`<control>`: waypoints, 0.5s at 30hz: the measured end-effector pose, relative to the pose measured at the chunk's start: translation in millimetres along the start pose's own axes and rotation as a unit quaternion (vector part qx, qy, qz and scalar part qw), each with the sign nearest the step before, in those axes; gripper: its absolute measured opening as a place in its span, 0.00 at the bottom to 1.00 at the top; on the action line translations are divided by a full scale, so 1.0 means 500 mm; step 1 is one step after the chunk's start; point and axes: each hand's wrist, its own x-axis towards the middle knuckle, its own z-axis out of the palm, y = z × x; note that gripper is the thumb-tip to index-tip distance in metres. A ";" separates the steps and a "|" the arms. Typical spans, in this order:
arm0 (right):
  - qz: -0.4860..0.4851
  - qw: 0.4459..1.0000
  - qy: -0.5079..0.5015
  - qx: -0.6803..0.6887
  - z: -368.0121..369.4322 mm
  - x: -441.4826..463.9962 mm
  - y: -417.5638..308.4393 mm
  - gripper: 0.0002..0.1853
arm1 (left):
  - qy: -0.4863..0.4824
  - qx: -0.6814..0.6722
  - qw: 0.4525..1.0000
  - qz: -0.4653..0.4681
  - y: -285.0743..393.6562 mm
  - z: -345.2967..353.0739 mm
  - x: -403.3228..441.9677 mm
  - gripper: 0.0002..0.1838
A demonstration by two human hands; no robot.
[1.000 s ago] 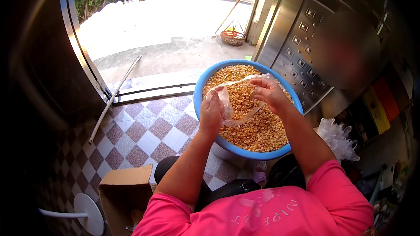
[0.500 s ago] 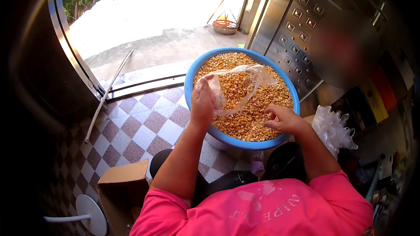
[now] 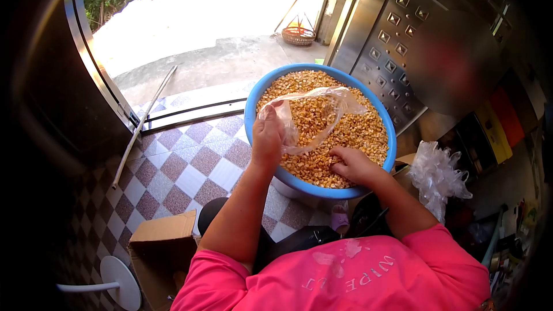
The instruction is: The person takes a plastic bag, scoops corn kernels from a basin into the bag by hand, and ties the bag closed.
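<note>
A big blue tub (image 3: 252,116) full of dry corn kernels (image 3: 364,132) stands in front of me. My left hand (image 3: 268,138), at the tub's left side, is closed on the edge of a clear plastic bag (image 3: 340,103). The bag's mouth is spread wide over the corn, and kernels show through its film. Low on the right side of the tub, my right hand (image 3: 354,167) dips its curled fingers into the kernels beside the bag. Its fingertips are partly hidden in the corn.
A bundle of clear plastic bags (image 3: 438,175) sits right of the tub. An open cardboard box (image 3: 164,227) and a white round base (image 3: 121,282) are at the lower left. A pale stick (image 3: 144,126) leans by the doorway. A wicker basket (image 3: 298,36) stands outside.
My right hand has moved left and slightly down, from just above the kernels into them. My left hand and the bag stay almost where they were.
</note>
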 end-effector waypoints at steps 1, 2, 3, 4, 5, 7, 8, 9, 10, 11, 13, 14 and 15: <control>-0.005 0.999 0.010 0.030 0.006 0.007 0.009 0.19 | 0.000 0.007 1.000 0.002 0.000 0.000 0.000 0.19; -0.010 0.998 0.021 0.060 0.009 0.011 0.015 0.17 | -0.001 0.015 1.000 0.003 -0.001 -0.001 0.000 0.19; -0.011 0.998 0.021 0.059 0.006 0.011 0.019 0.17 | 0.000 0.015 1.000 0.004 -0.002 -0.002 0.000 0.19; 0.090 0.982 -0.018 0.164 -0.012 0.010 -0.002 0.16 | -0.005 0.009 1.000 0.002 -0.003 -0.003 0.000 0.19; 0.189 0.944 -0.055 0.266 -0.021 0.009 -0.013 0.14 | -0.009 0.003 1.000 0.000 -0.004 -0.003 0.000 0.19; 0.177 0.910 -0.064 0.369 -0.024 0.008 0.012 0.13 | -0.008 0.007 1.000 0.001 -0.004 -0.003 0.001 0.19; 0.164 0.865 -0.073 0.468 -0.027 0.008 0.022 0.12 | -0.008 0.011 1.000 0.002 -0.003 -0.004 0.002 0.19; 0.163 0.866 -0.074 0.468 -0.030 0.008 0.027 0.12 | -0.007 0.010 1.000 0.003 -0.003 -0.004 0.003 0.19; 0.167 0.820 -0.081 0.542 -0.037 0.007 0.024 0.12 | -0.006 0.011 1.000 0.000 -0.003 -0.004 0.003 0.20; 0.170 0.767 -0.087 0.613 -0.045 0.007 0.021 0.12 | -0.005 0.011 1.000 -0.002 -0.003 -0.004 0.004 0.20; 0.164 0.746 -0.090 0.639 -0.061 0.015 0.018 0.11 | -0.002 0.014 1.000 -0.003 0.001 0.001 0.001 0.20; 0.150 0.711 -0.100 0.679 -0.070 0.022 0.015 0.11 | 0.002 0.016 1.000 -0.006 0.002 0.002 -0.001 0.20; 0.135 0.675 -0.110 0.717 -0.080 0.030 0.012 0.11 | 0.002 0.016 1.000 -0.004 0.000 0.001 0.000 0.20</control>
